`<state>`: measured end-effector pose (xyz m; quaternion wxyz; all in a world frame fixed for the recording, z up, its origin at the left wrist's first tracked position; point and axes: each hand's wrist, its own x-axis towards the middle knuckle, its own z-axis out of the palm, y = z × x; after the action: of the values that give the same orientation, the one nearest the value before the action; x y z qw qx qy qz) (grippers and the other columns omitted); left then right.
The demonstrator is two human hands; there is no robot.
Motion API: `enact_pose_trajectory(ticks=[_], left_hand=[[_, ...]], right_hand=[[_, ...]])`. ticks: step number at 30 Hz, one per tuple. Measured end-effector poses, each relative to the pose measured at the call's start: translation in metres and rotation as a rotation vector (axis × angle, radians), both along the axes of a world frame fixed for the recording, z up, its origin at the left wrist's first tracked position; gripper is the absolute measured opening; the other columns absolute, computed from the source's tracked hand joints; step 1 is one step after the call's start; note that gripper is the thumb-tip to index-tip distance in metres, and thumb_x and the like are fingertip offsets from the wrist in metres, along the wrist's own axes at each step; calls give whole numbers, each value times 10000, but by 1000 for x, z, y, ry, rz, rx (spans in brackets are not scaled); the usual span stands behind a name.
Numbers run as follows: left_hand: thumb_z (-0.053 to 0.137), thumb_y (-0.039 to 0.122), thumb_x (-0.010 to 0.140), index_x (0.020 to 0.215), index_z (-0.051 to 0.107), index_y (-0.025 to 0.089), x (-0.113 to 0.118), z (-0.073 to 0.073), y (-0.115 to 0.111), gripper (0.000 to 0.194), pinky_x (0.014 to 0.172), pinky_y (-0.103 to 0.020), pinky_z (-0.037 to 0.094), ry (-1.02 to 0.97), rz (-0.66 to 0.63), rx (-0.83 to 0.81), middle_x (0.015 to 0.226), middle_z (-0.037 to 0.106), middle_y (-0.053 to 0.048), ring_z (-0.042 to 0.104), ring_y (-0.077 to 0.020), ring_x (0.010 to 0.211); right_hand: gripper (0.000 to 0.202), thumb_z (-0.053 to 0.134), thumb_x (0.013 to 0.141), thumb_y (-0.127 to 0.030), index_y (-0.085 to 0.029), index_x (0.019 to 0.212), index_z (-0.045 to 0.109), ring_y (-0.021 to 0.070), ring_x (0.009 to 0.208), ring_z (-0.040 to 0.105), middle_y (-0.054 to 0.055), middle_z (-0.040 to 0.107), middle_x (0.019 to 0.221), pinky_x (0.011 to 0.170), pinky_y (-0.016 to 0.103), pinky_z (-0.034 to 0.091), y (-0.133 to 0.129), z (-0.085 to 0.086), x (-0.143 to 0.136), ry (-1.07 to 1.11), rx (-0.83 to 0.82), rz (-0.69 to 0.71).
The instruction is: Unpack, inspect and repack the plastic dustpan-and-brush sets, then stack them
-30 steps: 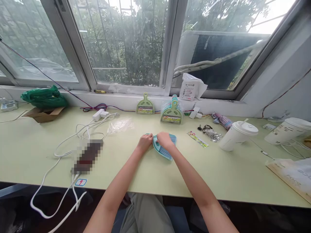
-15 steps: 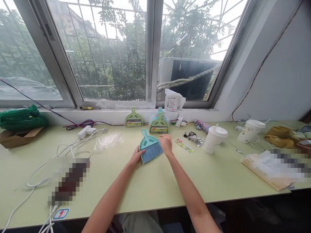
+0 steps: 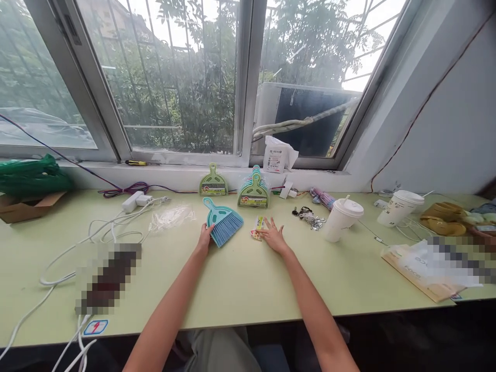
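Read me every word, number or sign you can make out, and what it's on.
"Foco", roughly: the bag on the right.
Red "1" or "9", unclear which: the blue-edged sticker.
Too small or blurred: the green dustpans' labels, the strip by the right hand, the white package, the farther cup.

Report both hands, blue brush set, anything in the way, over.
Left hand gripping blue brush set. Right hand open, fingers spread over printed card. Possible obstacle: dustpan stack, behind card.

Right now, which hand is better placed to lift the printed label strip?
Probably the right hand: its spread fingers are at the printed label strip, while the left hand holds the turquoise dustpan-and-brush set.
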<state>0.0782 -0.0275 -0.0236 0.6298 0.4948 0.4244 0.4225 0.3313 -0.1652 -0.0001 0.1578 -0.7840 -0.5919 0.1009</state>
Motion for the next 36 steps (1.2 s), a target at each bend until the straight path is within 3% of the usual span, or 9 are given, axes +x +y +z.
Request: enact_pose_trajectory(ticks=[3,8,11,15,20,25,28,33,36], left_hand=[[579,520,744,1004,430,250,2,1,-2,403,620,-271,515,6,12,-9,960,584,-27,623,-157,786],[554,443,775,994,414,242,8,0,-4,329,613,-256,506,-6,13,-19,956,576,-22,613,-152,792],[527,402,800,993,407,241,8,-2,-5,279,601,-245,501,-21,2,-4,986,568,-28,606,-155,827],[494,386,824,1014,392,238,7,-2,-5,261,607,-242,501,8,30,-32,1013,565,-43,602,-160,857],[535,354,804,1011,380,236,6,-2,-5,284,647,-267,513,-29,49,-51,1024,567,-48,601,-162,857],[624,321,735,1007,360,236,9,-3,-6,388,669,-286,527,-108,20,-64,1047,562,-46,603,-163,871],[676,246,672,990,377,225,14,-1,-12,437,689,-299,525,-180,-75,-85,982,588,-29,618,-150,793],[686,286,727,976,382,204,19,8,-27,402,731,-307,518,-321,-130,-98,952,621,-41,628,-135,764],[713,289,721,1026,372,207,18,12,-31,465,764,-323,513,-299,-110,-56,989,623,-49,635,-148,828]], right_hand=[[357,388,931,-341,-369,1246,553,233,1393,240,15,352,1487,1073,610,43,0,0,-11,61,-6,46],[324,451,912,-346,-294,1198,596,195,1161,509,49,614,1247,1105,501,27,2,-10,-11,-59,132,-20],[353,508,885,-345,-302,1230,572,202,1143,502,43,639,1202,1094,473,82,9,-15,-16,-129,150,-63],[255,504,882,-336,-295,1066,676,190,1115,510,32,638,1193,1021,388,235,21,-17,-23,-115,153,-90],[198,592,804,-351,-262,926,719,188,1043,570,33,688,1063,929,312,337,39,-1,-18,9,124,-199],[357,488,856,-411,-181,1064,664,197,1056,588,88,654,1162,912,310,404,49,14,-42,341,556,-174],[348,452,881,-383,-185,1081,656,218,1161,533,92,587,1277,1002,380,354,45,4,-84,346,698,-101],[417,351,935,-358,-259,1310,503,227,1392,246,51,402,1453,1108,571,6,30,-12,-138,171,490,-48],[485,254,959,-361,-231,1417,350,208,1415,184,72,299,1505,1099,582,-36,25,-13,-146,170,394,-49]])
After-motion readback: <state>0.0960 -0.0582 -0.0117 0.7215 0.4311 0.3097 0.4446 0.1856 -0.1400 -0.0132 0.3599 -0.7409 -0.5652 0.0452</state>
